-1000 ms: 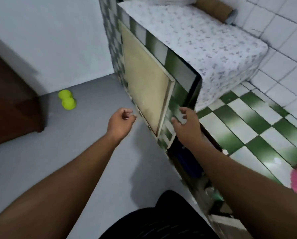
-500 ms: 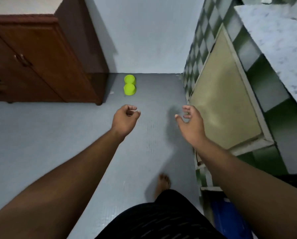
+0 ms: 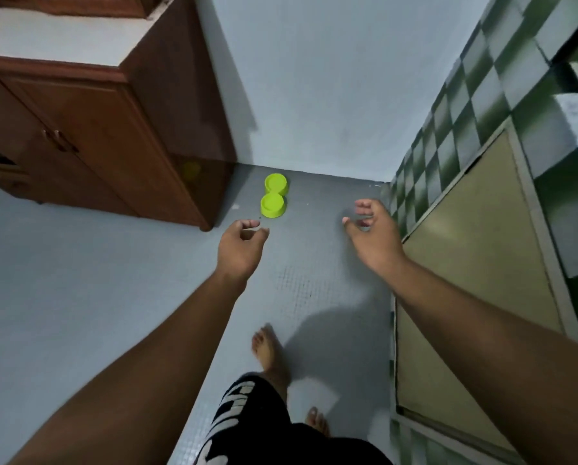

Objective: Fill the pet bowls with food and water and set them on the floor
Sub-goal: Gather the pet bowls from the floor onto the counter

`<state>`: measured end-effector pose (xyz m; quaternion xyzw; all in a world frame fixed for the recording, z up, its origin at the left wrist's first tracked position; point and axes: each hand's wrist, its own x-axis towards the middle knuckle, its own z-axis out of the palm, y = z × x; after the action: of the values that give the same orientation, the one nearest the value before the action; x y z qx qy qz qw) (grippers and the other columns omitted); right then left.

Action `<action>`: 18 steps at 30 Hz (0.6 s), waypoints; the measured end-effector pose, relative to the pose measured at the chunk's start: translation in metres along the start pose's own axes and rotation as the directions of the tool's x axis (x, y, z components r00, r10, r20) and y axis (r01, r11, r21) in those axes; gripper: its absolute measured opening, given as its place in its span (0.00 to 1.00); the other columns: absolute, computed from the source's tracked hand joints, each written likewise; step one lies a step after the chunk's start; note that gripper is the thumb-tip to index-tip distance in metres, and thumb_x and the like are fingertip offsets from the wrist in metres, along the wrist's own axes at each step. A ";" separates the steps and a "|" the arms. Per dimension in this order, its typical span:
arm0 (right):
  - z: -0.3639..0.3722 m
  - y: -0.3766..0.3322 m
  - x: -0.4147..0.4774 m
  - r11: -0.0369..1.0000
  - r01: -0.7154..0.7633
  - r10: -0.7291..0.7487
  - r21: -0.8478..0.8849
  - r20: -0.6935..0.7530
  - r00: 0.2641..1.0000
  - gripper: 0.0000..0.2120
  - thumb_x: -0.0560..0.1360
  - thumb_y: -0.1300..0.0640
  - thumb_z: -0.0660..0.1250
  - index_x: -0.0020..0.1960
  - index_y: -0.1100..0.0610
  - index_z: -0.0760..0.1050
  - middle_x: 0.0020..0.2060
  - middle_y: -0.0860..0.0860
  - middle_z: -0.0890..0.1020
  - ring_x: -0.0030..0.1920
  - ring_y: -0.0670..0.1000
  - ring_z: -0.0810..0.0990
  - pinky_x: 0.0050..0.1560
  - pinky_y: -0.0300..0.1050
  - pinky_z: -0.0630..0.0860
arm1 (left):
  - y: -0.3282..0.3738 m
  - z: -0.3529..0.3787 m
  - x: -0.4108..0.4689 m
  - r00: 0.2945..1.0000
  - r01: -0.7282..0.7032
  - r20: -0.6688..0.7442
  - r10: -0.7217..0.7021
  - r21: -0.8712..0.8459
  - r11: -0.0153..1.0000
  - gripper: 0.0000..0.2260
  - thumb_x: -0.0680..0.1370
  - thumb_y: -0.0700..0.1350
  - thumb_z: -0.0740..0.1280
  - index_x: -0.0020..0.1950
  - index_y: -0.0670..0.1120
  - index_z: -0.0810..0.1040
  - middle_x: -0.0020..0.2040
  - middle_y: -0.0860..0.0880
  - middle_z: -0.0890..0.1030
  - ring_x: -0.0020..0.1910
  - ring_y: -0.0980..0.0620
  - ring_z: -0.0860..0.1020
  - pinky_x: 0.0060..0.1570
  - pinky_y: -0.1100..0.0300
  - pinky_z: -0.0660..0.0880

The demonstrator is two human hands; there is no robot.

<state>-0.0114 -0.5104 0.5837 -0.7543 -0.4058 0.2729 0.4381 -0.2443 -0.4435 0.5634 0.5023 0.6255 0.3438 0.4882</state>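
Right now I see two lime-green pet bowls on the grey floor (image 3: 79, 280), one at the far end (image 3: 276, 183) close to the pale wall (image 3: 331, 78) and the nearer one (image 3: 272, 205) just in front of it, the pair touching or nearly so. They lie at about twelve o'clock from my hands, near the corner of the brown wooden cabinet (image 3: 96, 129), which fills the ten o'clock part of the view. From here both look upside down, though I cannot be sure, and I cannot tell whether anything is in them.

My left hand (image 3: 239, 250) is stretched forward with the fingers loosely curled toward the thumb, holding nothing; the nearer bowl sits just beyond its fingertips at about one o'clock, not touched. My right hand (image 3: 374, 233) is out at the same reach, fingers spread and bent, palm turned inward, also empty, with the bowls well apart from it at about ten o'clock.

At three o'clock runs a counter side faced in green-and-white checked tiles (image 3: 448, 129), with a beige panel door (image 3: 475, 236) set in it. Down at six o'clock I see black shorts with white lettering (image 3: 247, 417) and two bare feet on the floor, one ahead (image 3: 267, 350) and one further back (image 3: 316, 421).
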 end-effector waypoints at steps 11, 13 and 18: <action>0.094 0.005 0.172 0.984 -0.153 0.158 -0.093 0.053 0.986 0.17 0.78 0.55 0.70 0.65 0.55 0.73 0.57 0.50 0.78 0.52 0.50 0.78 0.56 0.49 0.79 | 0.006 0.043 0.209 0.995 0.100 0.016 -0.100 0.006 0.995 0.06 0.78 0.46 0.73 0.52 0.46 0.80 0.38 0.51 0.80 0.36 0.53 0.77 0.51 0.43 0.81; 0.117 0.013 0.200 0.979 -0.173 0.180 -0.112 0.061 0.982 0.17 0.77 0.55 0.70 0.64 0.56 0.74 0.56 0.51 0.79 0.49 0.48 0.78 0.54 0.48 0.79 | 0.000 0.046 0.250 0.991 0.134 0.019 -0.134 0.028 0.991 0.06 0.78 0.47 0.73 0.52 0.48 0.80 0.38 0.51 0.80 0.37 0.52 0.77 0.51 0.41 0.82; 0.166 0.048 0.271 0.975 -0.134 0.167 -0.175 0.185 0.968 0.16 0.77 0.57 0.71 0.63 0.55 0.74 0.54 0.47 0.78 0.49 0.47 0.79 0.46 0.32 0.75 | -0.022 0.063 0.354 0.970 0.243 0.021 -0.243 0.041 0.969 0.14 0.72 0.54 0.73 0.53 0.50 0.80 0.41 0.50 0.81 0.43 0.49 0.80 0.55 0.39 0.81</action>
<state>0.0203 -0.2205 0.4484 -0.7849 -0.4096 0.3456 0.3108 -0.1967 -0.1114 0.4313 0.4354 0.6823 0.2632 0.5249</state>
